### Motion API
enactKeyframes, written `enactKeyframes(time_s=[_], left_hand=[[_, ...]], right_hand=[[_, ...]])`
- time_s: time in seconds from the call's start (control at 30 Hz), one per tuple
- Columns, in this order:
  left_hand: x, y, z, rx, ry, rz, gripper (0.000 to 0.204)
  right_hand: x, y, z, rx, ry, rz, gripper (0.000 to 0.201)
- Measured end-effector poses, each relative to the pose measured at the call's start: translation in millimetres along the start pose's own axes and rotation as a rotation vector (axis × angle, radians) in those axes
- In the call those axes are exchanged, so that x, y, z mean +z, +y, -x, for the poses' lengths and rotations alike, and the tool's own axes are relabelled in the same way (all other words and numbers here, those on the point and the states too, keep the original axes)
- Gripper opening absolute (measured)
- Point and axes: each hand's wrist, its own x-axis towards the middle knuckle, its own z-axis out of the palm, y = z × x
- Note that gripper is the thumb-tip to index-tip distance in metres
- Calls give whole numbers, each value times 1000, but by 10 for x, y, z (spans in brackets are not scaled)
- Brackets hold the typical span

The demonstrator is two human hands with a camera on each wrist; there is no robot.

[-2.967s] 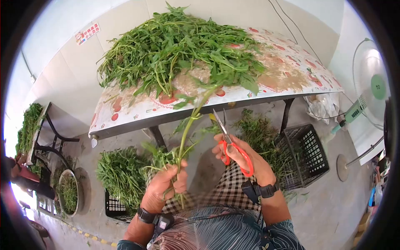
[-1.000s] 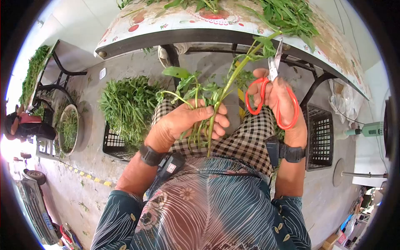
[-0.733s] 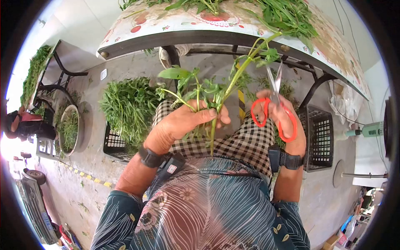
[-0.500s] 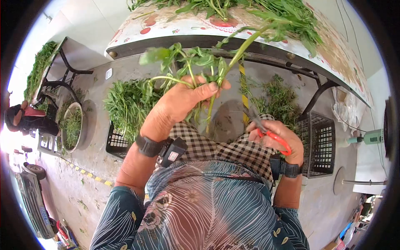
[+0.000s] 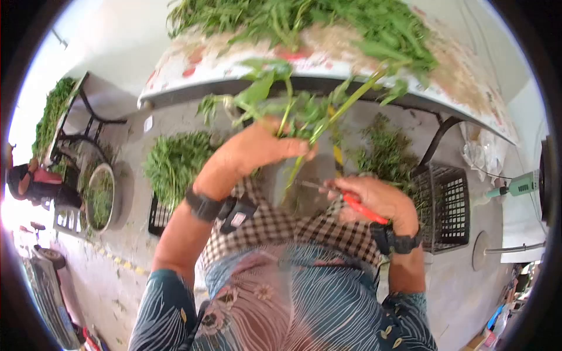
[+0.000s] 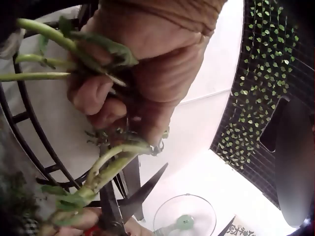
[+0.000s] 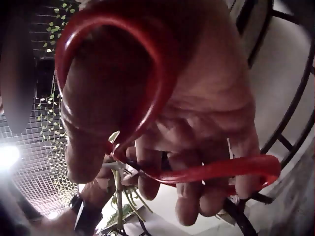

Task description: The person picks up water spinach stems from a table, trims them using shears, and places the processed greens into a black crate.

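Observation:
In the head view my left hand (image 5: 257, 149) grips a bunch of leafy green stems, thumb pressed over them. One thick stem (image 5: 354, 100) slants up to the right toward the table edge, and the lower ends stick out below the fingers. My right hand (image 5: 380, 199) holds scissors (image 5: 362, 207) with red handles, their tips pointing left close to those lower ends. The thumb passes through one red handle loop (image 7: 160, 73) and fingers through the other. In the left wrist view the scissor blades (image 6: 142, 192) stand apart, just beyond a stem (image 6: 110, 174).
Ahead stands a table (image 5: 170, 73) with a patterned cover and a heap of greens (image 5: 374, 35). Cut greens (image 5: 178, 164) fill a crate at left; a black crate (image 5: 448, 205) stands at right beside loose greens (image 5: 386, 149). Another person (image 5: 47, 184) is at far left.
The scissors have dropped from the upper end of the thick stem, turned from pointing up to pointing left, and come near the lower ends. My left hand has risen with the stems.

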Motion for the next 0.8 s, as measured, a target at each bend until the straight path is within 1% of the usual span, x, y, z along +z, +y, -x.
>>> enactKeyframes(time_s=[0.03,0.07,0.1,0.13,0.2,0.27,0.37,0.4,0.43,0.5,0.53,0.57,0.63,0.67,0.73,0.8], left_hand=[[6,47,-4,25,5,15,33],[6,106,6,-56,25,113,33],[12,138,42,-146,41,214,33],[11,129,52,-103,52,272,36],[0,87,67,-87,54,340,31],[30,76,85,-98,78,411,30],[128,96,109,-77,92,388,31],[160,28,92,-67,52,439,31],[227,-5,94,-91,60,394,29],[388,-64,68,-23,12,290,28],[482,-7,78,-88,22,295,22],[525,-80,54,-21,-30,288,22],[603,-22,66,-38,-30,345,25],[609,-29,60,-23,-37,334,25],[613,-62,51,5,-44,313,26],[613,-58,68,-23,-43,369,25]], right_hand=[[-79,-44,55,-21,-2,74,49],[-147,-48,136,63,-2,43,49],[-206,-67,213,140,7,-124,49],[-213,-60,348,149,95,-335,49],[-226,-32,501,68,273,-594,46],[-220,-12,557,-95,445,-689,42],[-259,-154,443,-52,726,-639,36],[-263,-164,343,-59,789,-647,34],[-233,-185,229,-98,860,-685,33],[-192,-232,23,-181,998,-760,32],[-196,-248,-12,-174,995,-755,31],[-197,-257,-70,-186,1029,-764,31],[-199,-263,-156,-200,1094,-786,32],[-205,-267,-148,-181,1048,-796,34],[-204,-272,-176,-190,1045,-816,34],[-197,-275,-182,-193,1032,-824,33]])
